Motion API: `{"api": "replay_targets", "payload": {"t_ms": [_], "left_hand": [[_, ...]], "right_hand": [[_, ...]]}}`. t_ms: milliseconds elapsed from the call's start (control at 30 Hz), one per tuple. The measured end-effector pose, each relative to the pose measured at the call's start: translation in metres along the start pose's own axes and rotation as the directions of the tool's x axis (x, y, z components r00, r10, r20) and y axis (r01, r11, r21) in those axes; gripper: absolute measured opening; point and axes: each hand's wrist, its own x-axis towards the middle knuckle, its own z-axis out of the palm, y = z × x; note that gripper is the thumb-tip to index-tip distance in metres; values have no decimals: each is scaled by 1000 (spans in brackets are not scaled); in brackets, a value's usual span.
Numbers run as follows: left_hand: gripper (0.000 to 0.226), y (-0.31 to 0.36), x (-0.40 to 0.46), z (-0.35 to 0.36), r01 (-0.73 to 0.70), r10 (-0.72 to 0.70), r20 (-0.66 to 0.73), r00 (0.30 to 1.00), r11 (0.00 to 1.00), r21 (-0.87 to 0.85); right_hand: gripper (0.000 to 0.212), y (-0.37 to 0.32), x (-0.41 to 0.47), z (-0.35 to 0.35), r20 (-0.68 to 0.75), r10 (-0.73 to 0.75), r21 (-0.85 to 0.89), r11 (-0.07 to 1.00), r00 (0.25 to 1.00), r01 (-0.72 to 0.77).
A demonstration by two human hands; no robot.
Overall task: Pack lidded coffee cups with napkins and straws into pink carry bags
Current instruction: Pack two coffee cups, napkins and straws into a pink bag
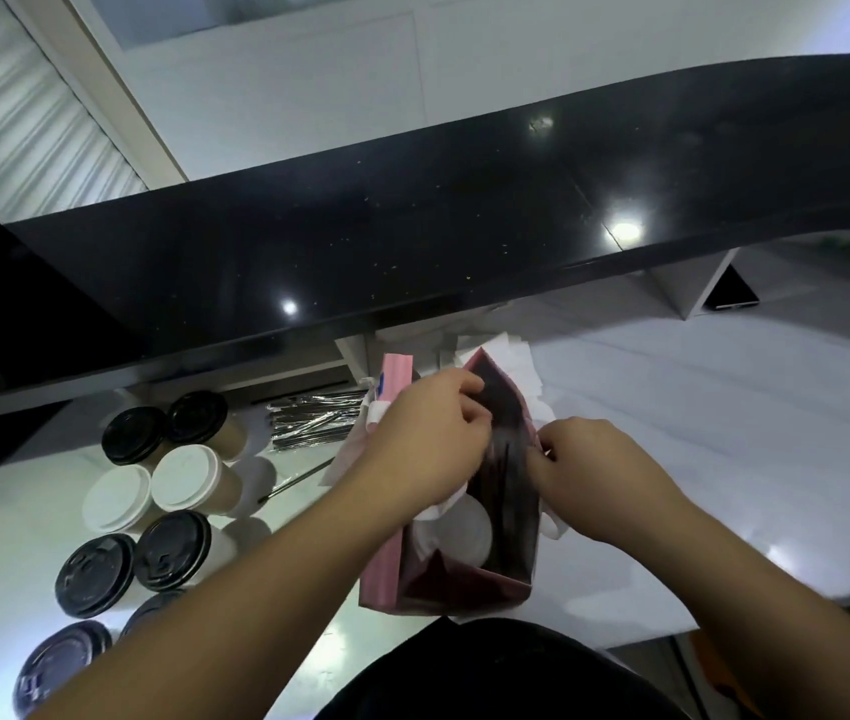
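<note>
Surface: glossy white counter (698,418) with light glare, under a raised polished black speckled stone ledge (412,236)
Far left: cluster of paper coffee cups, round plastic lids; black-lidded cups (134,434) at the back and front, white-lidded cups (185,478) between them, all upright, touching or just beside each other
Left of centre: pile of thin dark straws in shiny clear wrappers (308,420) lying flat near the ledge
Left hand: left hand (425,439) over the bag mouth, fingers curled, pinching the near-left paper edge of the bag
Centre: pink paper carry bag (384,553), boxy with pleated gusset side, dark inside, standing upright on the counter with mouth spread; one white-lidded cup in the bag (464,532) at the bottom, white napkin tucked beside it
Behind bag: loose white crumpled napkins (506,356)
Right hand: right hand (599,470) curled, pinching the bag's right edge; white twisted handle cord (553,527) hangs under it
</note>
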Motion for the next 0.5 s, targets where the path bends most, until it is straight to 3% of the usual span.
{"api": "replay_targets", "payload": {"t_ms": [133, 233, 400, 500], "left_hand": [[28, -9, -15, -34, -25, 19, -93, 995, 998, -59], [22, -31, -36, -56, 41, -29, -142, 989, 996, 82], [52, -63, -77, -55, 171, -162, -55, 985, 960, 220], [63, -69, -95, -38, 218, -220, -12, 976, 958, 187]], "right_hand": [[42, 3, 2, 0, -12, -27, -28, 999, 1000, 27], [44, 2, 6, 0, -55, -69, -97, 993, 996, 63], [28, -11, 27, -6, -226, -190, -171, 973, 955, 153], [43, -27, 43, -11, -256, -326, -177, 941, 910, 287]]}}
